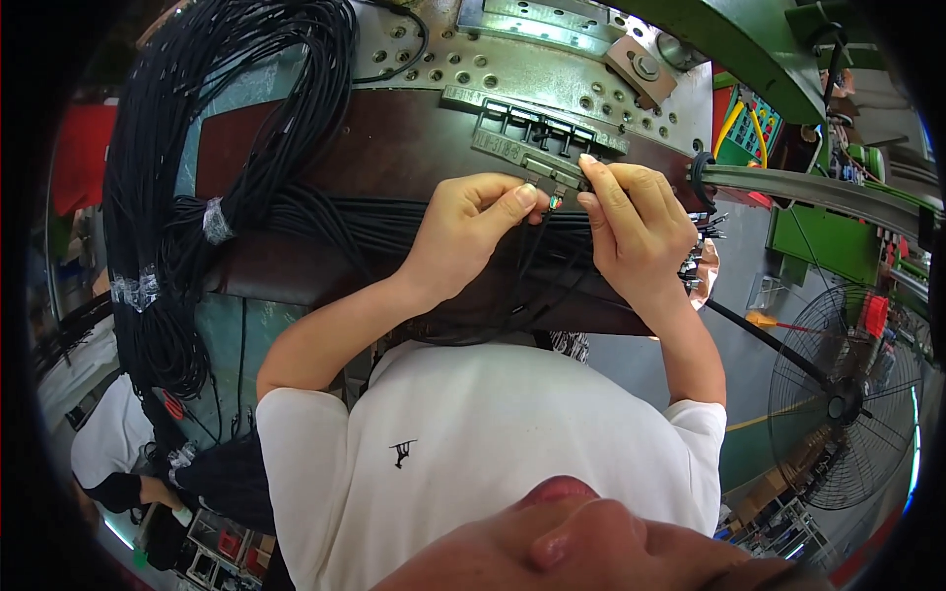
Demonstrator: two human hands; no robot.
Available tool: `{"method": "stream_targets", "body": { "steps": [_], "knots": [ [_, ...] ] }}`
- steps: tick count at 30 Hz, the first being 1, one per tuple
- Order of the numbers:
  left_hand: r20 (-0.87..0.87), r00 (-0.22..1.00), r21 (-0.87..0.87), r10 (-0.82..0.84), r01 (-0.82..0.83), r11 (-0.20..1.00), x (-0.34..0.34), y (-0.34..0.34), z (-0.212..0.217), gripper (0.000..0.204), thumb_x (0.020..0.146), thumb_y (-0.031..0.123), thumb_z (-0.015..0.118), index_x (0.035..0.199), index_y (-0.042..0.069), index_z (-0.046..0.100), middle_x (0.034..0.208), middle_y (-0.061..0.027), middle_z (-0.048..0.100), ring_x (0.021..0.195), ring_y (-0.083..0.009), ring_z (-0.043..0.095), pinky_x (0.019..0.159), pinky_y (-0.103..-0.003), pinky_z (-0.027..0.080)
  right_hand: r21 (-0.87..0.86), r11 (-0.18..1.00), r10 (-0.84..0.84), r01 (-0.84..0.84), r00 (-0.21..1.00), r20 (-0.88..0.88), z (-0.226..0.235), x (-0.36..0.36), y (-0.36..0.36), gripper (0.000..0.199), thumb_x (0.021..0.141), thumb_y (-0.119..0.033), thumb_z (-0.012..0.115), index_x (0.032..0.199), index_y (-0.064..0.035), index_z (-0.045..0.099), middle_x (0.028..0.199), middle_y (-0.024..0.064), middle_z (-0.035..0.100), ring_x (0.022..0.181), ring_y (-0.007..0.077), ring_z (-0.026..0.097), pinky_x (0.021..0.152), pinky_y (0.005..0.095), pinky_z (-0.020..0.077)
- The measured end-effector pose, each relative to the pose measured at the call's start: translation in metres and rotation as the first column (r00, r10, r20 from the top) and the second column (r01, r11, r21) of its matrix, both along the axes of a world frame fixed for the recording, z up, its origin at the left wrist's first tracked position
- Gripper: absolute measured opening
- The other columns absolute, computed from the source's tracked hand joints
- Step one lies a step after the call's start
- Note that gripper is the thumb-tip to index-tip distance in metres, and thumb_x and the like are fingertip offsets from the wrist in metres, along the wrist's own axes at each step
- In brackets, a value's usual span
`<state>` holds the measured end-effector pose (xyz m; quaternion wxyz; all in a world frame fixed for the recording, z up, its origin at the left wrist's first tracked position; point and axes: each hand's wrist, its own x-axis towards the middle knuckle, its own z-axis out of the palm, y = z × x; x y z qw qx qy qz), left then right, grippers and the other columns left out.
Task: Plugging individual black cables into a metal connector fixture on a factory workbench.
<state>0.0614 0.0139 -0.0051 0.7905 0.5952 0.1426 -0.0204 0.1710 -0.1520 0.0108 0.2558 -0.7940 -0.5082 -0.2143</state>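
My left hand [475, 222] is closed, thumb and index finger pinching the end of a black cable [529, 241]. Small coloured wires [557, 203] show at that end, just beneath a metal fixture [532, 158] with a slotted block. On the other side of the wires is my right hand [639, 217]. Its index fingertip touches the fixture's right end, while the thumb is held apart below it and the other fingers are bent. Whether anything tiny lies at the right fingertips is too small to tell.
A bundle of black cables [379, 225] runs across the dark red board [286, 261] below the fixture. Large tied cable coils [148, 197] hang at left. Behind stands a perforated metal plate [537, 74] under a green machine frame [729, 44]. A floor fan [843, 402] is at right; another person [113, 433] is at lower left.
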Motion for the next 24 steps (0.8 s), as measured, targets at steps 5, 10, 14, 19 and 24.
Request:
{"method": "stream_targets", "body": {
  "steps": [5, 10, 14, 19, 24],
  "knots": [
    [0.02, 0.983, -0.036, -0.18, 0.181, 0.983, 0.014, 0.008, 0.007, 0.036, 0.098, 0.029, 0.05, 0.112, -0.002, 0.061, 0.098, -0.0072, 0.065, 0.091, -0.0107, 0.059, 0.08, -0.027, 0.048, 0.042, 0.999, 0.004, 0.018, 0.877, -0.481, 0.004, 0.015, 0.006, 0.018, 0.081, -0.012, 0.067, 0.099, -0.0071, 0.069, 0.079, 0.0071, 0.063, 0.066, 0.0205, 0.058, 0.059, 0.0287, 0.047],
    [-0.202, 0.879, -0.577, -0.432, 0.249, 0.778, 0.046, 0.017, 0.038, 0.055, 0.101, 0.043, 0.032, 0.113, -0.005, 0.058, 0.077, -0.0133, 0.068, 0.062, -0.0225, 0.066, 0.063, -0.031, 0.052, 0.164, 0.986, 0.06, -0.005, 0.942, -0.331, -0.014, 0.098, 0.066, 0.023, 0.088, -0.019, 0.057, 0.098, -0.0016, 0.068, 0.094, 0.0139, 0.068, 0.086, 0.029, 0.066, 0.076, 0.034, 0.0515],
    [-0.236, 0.957, -0.363, -0.17, 0.076, 0.929, 0.116, 0.049, 0.053, 0.043, 0.1, 0.03, 0.037, 0.11, -0.007, 0.058, 0.074, -0.008, 0.064, 0.059, -0.0137, 0.058, 0.059, -0.028, 0.052, -0.508, 0.852, -0.203, 0.127, 0.975, -0.095, -0.043, 0.173, 0.097, 0.021, 0.088, -0.018, 0.054, 0.092, -0.0019, 0.067, 0.09, 0.0131, 0.068, 0.082, 0.0309, 0.065, 0.073, 0.0368, 0.0515],
    [-0.02, 0.977, -0.682, -0.21, 0.141, 0.718, 0.143, 0.082, 0.012, 0.031, 0.1, 0.02, 0.038, 0.104, -0.008, 0.05, 0.068, -0.0034, 0.044, 0.056, -0.01, 0.041, 0.05, -0.022, 0.043, -0.407, 0.903, -0.172, 0.137, 0.984, -0.05, -0.056, 0.187, 0.091, 0.019, 0.088, -0.016, 0.053, 0.09, -0.0026, 0.066, 0.087, 0.0134, 0.067, 0.079, 0.0304, 0.065, 0.069, 0.038, 0.0514],
    [-0.05, 0.988, 0.172, -0.147, 0.153, 0.973, 0.141, 0.081, 0.01, 0.037, 0.093, 0.037, 0.055, 0.103, 0.002, 0.062, 0.088, -0.0105, 0.065, 0.071, -0.0167, 0.065, 0.063, -0.029, 0.057, -0.337, 0.921, -0.2, 0.194, 0.98, 0.017, -0.061, 0.199, 0.064, 0.018, 0.087, -0.014, 0.052, 0.087, -0.0034, 0.066, 0.085, 0.0137, 0.066, 0.075, 0.0299, 0.065, 0.066, 0.0391, 0.0514]
  ]
}}
